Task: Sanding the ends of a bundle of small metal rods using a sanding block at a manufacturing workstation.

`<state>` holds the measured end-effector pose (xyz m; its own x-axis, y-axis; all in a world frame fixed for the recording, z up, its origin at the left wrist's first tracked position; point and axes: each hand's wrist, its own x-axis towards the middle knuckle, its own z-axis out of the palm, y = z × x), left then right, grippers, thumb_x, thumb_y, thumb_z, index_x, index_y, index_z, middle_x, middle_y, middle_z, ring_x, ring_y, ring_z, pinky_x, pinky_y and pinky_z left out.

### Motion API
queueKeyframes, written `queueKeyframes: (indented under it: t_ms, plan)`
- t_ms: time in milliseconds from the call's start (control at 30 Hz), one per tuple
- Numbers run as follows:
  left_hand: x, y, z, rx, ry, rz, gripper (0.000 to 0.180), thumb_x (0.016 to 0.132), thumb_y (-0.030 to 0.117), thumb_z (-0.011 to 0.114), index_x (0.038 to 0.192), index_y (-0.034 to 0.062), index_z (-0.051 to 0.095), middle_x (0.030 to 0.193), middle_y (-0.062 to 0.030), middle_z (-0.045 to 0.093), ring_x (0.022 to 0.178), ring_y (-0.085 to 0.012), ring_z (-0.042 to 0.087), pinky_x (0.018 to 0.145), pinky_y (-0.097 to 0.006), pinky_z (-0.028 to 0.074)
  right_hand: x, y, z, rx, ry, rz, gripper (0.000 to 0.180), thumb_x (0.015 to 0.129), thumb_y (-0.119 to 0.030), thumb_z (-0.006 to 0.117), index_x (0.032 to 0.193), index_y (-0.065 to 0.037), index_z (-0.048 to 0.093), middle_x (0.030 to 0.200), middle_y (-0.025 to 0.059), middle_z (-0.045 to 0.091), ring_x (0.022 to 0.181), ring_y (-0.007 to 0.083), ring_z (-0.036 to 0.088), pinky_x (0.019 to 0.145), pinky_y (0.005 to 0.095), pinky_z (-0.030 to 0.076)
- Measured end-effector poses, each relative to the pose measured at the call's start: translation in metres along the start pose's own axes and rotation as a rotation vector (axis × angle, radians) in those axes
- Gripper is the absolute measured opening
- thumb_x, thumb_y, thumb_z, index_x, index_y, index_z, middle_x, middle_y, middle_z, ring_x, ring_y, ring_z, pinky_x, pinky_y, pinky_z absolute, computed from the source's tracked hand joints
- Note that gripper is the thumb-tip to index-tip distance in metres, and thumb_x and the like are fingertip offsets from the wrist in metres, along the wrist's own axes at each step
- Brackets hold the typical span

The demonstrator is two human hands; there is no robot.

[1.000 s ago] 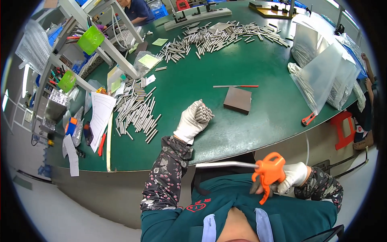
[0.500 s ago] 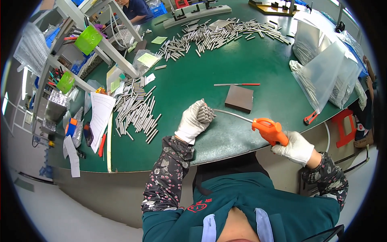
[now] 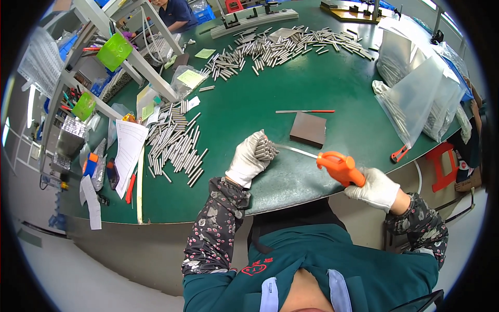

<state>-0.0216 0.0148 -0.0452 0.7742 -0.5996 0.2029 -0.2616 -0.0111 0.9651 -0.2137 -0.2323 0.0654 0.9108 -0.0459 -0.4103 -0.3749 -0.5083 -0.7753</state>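
My left hand (image 3: pixel 248 161), in a white glove, is closed around a bundle of short metal rods (image 3: pixel 265 148), their ends facing right. An orange air blow gun (image 3: pixel 338 166) sits in my gloved right hand (image 3: pixel 377 188), which grips its handle. Its thin metal nozzle (image 3: pixel 295 150) points left and its tip nearly touches the ends of the bundle. Both hands are over the near edge of the green table (image 3: pixel 280 99).
Loose metal rods lie in a pile (image 3: pixel 176 143) at the left and a longer spread (image 3: pixel 275 49) at the back. A dark square block (image 3: pixel 308 129) and a thin red-tipped rod (image 3: pixel 305 111) lie beyond my hands. Clear plastic bags (image 3: pixel 421 93) stand at right. Another person (image 3: pixel 174 13) sits far back.
My right hand has lifted the orange blow gun from my lap up to table height and brought its nozzle to the rod bundle. The left hand has stayed put.
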Motion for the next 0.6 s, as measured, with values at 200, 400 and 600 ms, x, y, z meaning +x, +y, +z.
queueKeyframes:
  t_ms: [200,400,600]
  plan:
    - [0.000,0.009,0.001,-0.198,-0.009,-0.053,0.024,0.080,0.002,0.057,0.103,0.0039,0.049,0.078,-0.0006,0.052,0.066,-0.0068,0.052,0.062,-0.020,0.047,-0.002,0.000,0.001,0.054,-0.032,-0.039,0.033,0.071,-0.021,0.063,0.094,0.001,0.056,0.075,0.0109,0.059,0.070,0.0201,0.057,0.067,0.0293,0.045]
    - [0.006,0.033,0.009,-0.868,0.056,-0.307,0.012,0.088,0.016,0.051,0.086,0.0035,0.050,0.067,0.0011,0.045,0.056,-0.0059,0.043,0.053,-0.020,0.040,-0.005,0.002,0.001,0.069,-0.053,0.028,0.031,0.072,-0.020,0.063,0.094,0.001,0.057,0.076,0.0106,0.059,0.073,0.0182,0.057,0.069,0.0294,0.045]
    - [0.006,0.035,0.013,-0.633,0.229,-0.343,0.020,0.086,0.021,0.054,0.075,0.0045,0.051,0.057,0.0016,0.041,0.049,-0.0073,0.039,0.048,-0.019,0.037,-0.008,0.007,0.002,0.051,-0.060,-0.018,0.028,0.072,-0.019,0.062,0.091,0.001,0.057,0.072,0.0089,0.059,0.067,0.0164,0.056,0.064,0.0279,0.045]
